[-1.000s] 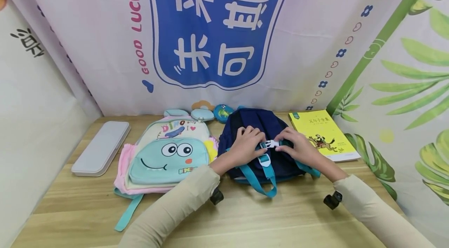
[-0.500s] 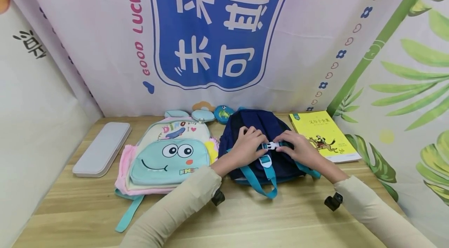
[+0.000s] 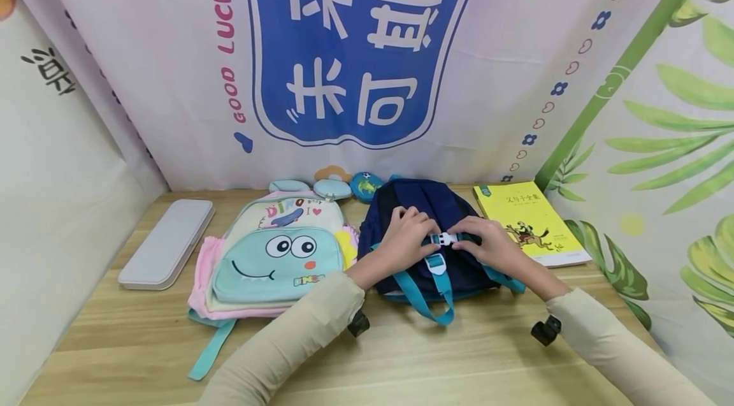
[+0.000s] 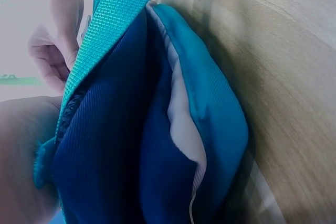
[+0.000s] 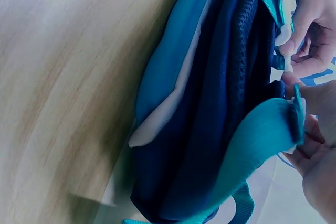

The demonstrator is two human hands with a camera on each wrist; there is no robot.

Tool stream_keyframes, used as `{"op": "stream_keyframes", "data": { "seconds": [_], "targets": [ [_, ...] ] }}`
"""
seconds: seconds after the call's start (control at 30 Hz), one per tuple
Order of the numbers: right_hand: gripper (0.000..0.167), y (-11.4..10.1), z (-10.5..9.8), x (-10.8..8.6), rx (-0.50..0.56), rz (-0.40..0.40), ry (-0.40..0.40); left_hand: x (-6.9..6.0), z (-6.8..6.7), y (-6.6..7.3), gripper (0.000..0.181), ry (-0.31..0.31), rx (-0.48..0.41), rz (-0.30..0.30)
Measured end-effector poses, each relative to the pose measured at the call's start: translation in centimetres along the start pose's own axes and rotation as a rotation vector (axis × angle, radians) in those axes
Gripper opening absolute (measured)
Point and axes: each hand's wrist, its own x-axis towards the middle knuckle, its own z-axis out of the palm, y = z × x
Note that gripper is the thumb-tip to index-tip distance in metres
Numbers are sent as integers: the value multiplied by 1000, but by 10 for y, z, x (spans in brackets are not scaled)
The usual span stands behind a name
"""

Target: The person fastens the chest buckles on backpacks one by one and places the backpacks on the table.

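A dark navy backpack [image 3: 421, 195] with teal straps lies on the table, straps side up. Across its middle sits a white side-release buckle [image 3: 444, 239] on teal webbing. My left hand [image 3: 404, 237] pinches the left half of the buckle, and my right hand [image 3: 487, 240] pinches the right half. The two halves meet between my fingertips; whether they are latched is too small to tell. A teal strap [image 4: 113, 24] hides part of the hands in the left wrist view. Both hands also show beside the bag's edge in the right wrist view, near the teal strap [image 5: 257, 135].
A pink and mint dinosaur backpack [image 3: 275, 262] lies left of the navy one. Further left is a white flat case [image 3: 166, 243]. On the right lies a yellow book [image 3: 527, 221]. Behind the table [image 3: 459, 355] hangs a printed cloth [image 3: 493, 74].
The buckle halves have come closer together; the prongs that showed between them a second ago now sit mostly inside. The hands moved slightly inward. The bags stay put.
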Motion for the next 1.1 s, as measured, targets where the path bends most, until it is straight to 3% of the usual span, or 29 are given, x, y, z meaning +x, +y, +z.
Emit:
{"op": "stream_keyframes", "data": {
  "seconds": [0.4,0.77,1.1],
  "targets": [
    [27,-1,1,2,9,-37,31,0,0,0,23,19,-36,15],
    [28,1,3,4,26,-59,72,1,1,6,21,81,-68,27],
    [25,0,3,4,31,-2,-20,0,-1,7,24,11,-54,-49]
  ]
}}
